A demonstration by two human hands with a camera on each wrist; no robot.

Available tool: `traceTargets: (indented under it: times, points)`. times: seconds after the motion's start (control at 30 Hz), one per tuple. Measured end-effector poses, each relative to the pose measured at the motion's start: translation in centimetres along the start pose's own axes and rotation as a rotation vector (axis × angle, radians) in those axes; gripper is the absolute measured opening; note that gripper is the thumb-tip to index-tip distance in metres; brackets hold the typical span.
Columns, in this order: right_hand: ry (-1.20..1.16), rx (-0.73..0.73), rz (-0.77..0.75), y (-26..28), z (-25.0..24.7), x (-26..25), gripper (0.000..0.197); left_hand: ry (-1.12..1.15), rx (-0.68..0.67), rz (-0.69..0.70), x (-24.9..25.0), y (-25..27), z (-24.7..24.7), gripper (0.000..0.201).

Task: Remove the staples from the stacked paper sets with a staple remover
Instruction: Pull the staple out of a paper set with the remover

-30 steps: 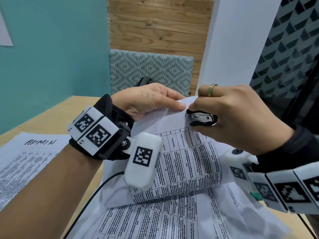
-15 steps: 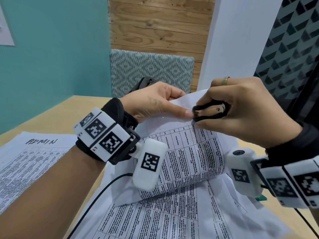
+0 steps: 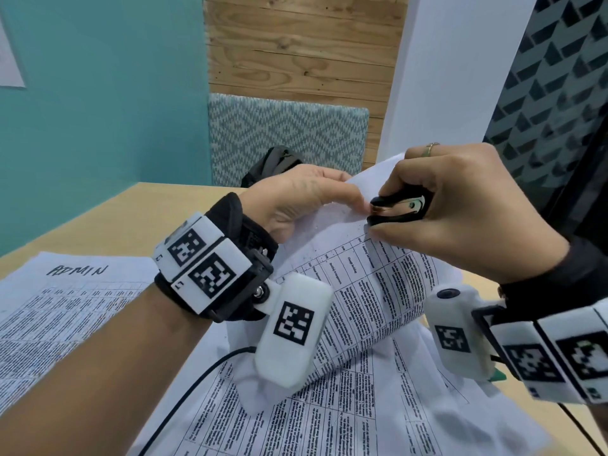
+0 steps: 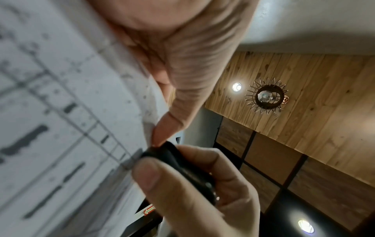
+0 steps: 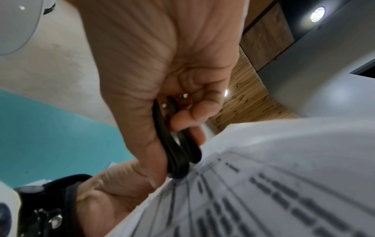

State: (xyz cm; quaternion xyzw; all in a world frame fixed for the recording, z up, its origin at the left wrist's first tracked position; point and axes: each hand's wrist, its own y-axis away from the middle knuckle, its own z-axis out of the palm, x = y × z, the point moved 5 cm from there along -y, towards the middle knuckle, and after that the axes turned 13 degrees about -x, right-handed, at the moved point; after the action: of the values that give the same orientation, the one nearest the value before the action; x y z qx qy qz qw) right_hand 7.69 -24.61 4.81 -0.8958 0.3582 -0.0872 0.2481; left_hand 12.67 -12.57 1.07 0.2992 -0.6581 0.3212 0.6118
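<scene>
Light wooden table (image 3: 108, 222) carries all items. Printed sheet marked "ADMIN" (image 3: 49, 311) lies flat at left. Further printed paper sets (image 3: 329, 419) lie spread at centre and right. Black cable (image 3: 184, 393) runs across tabletop beside sheets.

Both forearms reach forward, hands raised and nearly meeting. The left hand (image 3: 296, 200) pinches the paper set (image 3: 378, 291) between thumb and fingers (image 3: 329, 175). The right hand (image 3: 467, 212) curls around the staple remover (image 3: 399, 209), thumb underneath.
</scene>
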Motion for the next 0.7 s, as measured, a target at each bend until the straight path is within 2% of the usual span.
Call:
traceTargets:
  times: [0.2,0.43,0.6,0.7]
  points:
    - [0.051,0.027,0.076,0.0,0.4,0.3,0.021,0.029,0.121,0.108,-0.1,-0.6,0.2,0.026]
    - [0.016,-0.004,0.158,-0.1,0.6,0.5,0.021,0.021,0.124,0.108,-0.3,-0.7,0.0,0.025]
    - [-0.243,-0.008,0.256,0.2,-0.1,1.1,0.025,-0.044,0.053,0.080,-0.2,-0.3,-0.3,0.015]
    - [-0.439,0.000,0.319,0.2,-0.1,1.9,0.027,-0.103,0.014,0.132,0.2,0.0,-0.3,0.013]
